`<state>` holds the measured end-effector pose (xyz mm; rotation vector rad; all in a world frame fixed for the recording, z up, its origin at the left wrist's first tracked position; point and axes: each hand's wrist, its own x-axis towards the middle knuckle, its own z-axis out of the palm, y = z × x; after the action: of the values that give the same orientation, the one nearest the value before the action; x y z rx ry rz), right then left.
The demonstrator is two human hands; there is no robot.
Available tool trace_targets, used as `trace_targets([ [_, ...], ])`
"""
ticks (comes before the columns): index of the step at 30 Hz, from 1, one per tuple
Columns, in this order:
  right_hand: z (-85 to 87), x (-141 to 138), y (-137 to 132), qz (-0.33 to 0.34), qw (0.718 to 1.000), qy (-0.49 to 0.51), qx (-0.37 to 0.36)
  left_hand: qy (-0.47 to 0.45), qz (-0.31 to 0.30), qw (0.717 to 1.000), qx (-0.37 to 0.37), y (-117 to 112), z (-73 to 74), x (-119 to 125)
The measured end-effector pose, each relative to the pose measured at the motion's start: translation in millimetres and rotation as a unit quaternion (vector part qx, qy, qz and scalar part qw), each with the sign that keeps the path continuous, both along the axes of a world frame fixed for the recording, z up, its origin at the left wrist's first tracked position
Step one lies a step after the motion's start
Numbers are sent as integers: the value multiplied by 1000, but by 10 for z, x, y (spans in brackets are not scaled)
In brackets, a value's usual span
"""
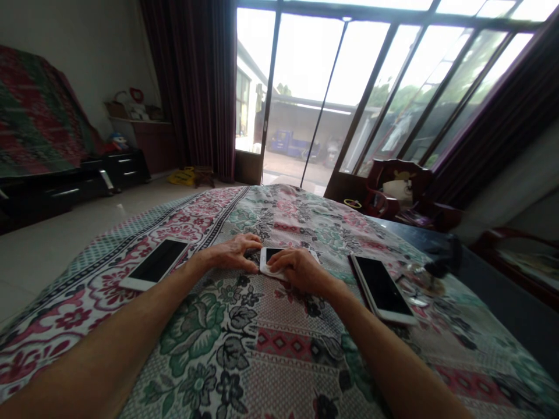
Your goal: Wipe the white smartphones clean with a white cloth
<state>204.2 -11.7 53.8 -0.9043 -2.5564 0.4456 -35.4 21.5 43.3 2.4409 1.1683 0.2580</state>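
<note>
Right hand point(302, 270): fingers bent and close together, laid over the middle phone point(273, 253), covering most of it. Left hand point(234, 253): fingers loosely parted, thumb and fingertips at the phone's left end; contact or a slight gap, cannot tell. The phone lies flat on the patterned cloth point(196, 381), between the hands, its dark screen showing at the left.

Step in hand, as I judge it: the right hand works on the phone's face, the left poised to steady it. Next move would call for light, even pressure and a left hand ready to check sliding on the loose cloth.

Outward: left phone point(159, 260) lies face up beyond the left forearm; right phone point(385, 286) lies face up past the right wrist, a dark edge along its left side. Farther right, clear items point(414, 284), blurred, unidentified.

Hidden: the middle phone's right part, mostly under the hand. A white patch below the right fingers could be phone edge or a wipe; unclear. Both forearms cut off at the near edge. Far doorway point(301, 99) washed out by glare.
</note>
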Motion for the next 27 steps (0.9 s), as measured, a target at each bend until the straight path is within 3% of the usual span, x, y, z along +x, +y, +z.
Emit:
trace_targets([
  [3, 58, 132, 52, -42, 999, 22, -14, 7, 8, 1000, -10, -12, 22, 15],
  [7, 104, 242, 135, -104, 992, 65, 23, 10, 23, 1000, 2, -81, 65, 99],
  [11, 63, 199, 117, -94, 991, 88, 23, 3, 22, 999, 47, -101, 55, 160],
  [21, -69, -88, -59, -35, 996, -6, 79, 3, 17, 998, 53, -32, 41, 89],
  [24, -9, -83, -52, -53, 996, -27, 63, 4, 11, 999, 50, -37, 53, 98],
  [27, 110, -14, -44, -120, 990, -64, 27, 7, 8, 999, 45, -32, 54, 100],
])
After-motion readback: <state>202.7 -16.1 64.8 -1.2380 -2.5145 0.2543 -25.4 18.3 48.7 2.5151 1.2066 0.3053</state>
